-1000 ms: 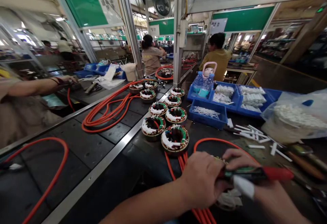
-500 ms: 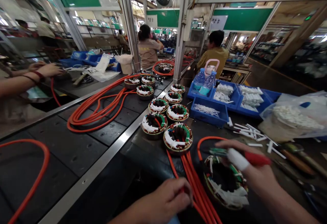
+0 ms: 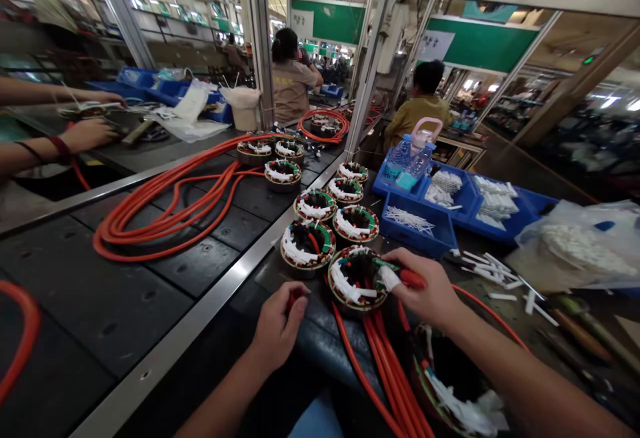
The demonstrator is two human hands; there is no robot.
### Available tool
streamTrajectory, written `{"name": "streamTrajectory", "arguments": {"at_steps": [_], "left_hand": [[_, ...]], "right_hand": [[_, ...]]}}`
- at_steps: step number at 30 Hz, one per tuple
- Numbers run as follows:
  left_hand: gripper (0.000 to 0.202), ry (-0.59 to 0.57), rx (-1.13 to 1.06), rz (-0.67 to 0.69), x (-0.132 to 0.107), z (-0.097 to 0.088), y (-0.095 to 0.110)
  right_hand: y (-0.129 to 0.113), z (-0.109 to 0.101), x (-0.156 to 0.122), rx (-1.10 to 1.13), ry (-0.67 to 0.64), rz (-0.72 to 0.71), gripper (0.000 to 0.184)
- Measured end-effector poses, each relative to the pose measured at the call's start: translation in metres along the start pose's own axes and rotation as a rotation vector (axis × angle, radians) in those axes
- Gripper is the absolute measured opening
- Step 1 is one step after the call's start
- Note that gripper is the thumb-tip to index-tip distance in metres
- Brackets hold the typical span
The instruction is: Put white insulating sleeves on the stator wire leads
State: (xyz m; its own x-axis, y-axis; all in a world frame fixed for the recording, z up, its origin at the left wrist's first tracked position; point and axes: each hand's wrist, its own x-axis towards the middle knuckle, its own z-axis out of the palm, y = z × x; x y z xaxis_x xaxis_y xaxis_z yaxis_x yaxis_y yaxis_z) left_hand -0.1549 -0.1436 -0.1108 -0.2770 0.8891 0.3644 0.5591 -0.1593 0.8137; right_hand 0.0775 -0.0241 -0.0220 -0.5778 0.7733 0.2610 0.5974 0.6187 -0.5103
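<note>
My right hand (image 3: 429,290) is closed on a red-handled tool (image 3: 411,279) and rests on the rim of the nearest wound stator (image 3: 356,279), a ring with copper coils, white sleeves and coloured bands. My left hand (image 3: 278,323) is pinched on an orange cable (image 3: 350,358) at the bench edge, just left of that stator. The orange leads run from the stator back toward me. Another stator (image 3: 450,385) lies under my right forearm, partly hidden.
Several more stators (image 3: 307,243) stand in two rows up the bench. Blue bins (image 3: 417,221) with white sleeves and water bottles (image 3: 407,158) sit at right, beside a plastic bag (image 3: 580,245). Orange cable loops (image 3: 160,211) lie on the black conveyor. Another person's hands (image 3: 85,133) work at left; two people sit farther back.
My right hand moved forward with the tool from the near stator to the one ahead. My left hand slid forward along the orange cables. The camera view shifted right and forward.
</note>
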Motion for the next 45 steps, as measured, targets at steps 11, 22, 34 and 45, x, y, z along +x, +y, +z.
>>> {"name": "streamTrajectory", "arguments": {"at_steps": [11,22,34,45], "left_hand": [[0.015,0.106,0.131,0.182,-0.003,0.009,-0.012],[0.013,0.109,0.188,0.244,-0.004,0.009,-0.012],[0.012,0.107,0.215,0.254,-0.003,0.009,-0.003],[0.015,0.113,0.253,0.297,-0.006,0.008,-0.006]], "right_hand": [[0.038,0.007,0.066,0.073,0.187,0.087,0.023],[0.042,0.023,0.104,-0.128,0.126,0.125,0.021],[-0.026,0.043,0.097,0.144,-0.099,-0.125,0.02],[-0.028,0.051,0.106,-0.001,-0.151,-0.381,0.019]]}}
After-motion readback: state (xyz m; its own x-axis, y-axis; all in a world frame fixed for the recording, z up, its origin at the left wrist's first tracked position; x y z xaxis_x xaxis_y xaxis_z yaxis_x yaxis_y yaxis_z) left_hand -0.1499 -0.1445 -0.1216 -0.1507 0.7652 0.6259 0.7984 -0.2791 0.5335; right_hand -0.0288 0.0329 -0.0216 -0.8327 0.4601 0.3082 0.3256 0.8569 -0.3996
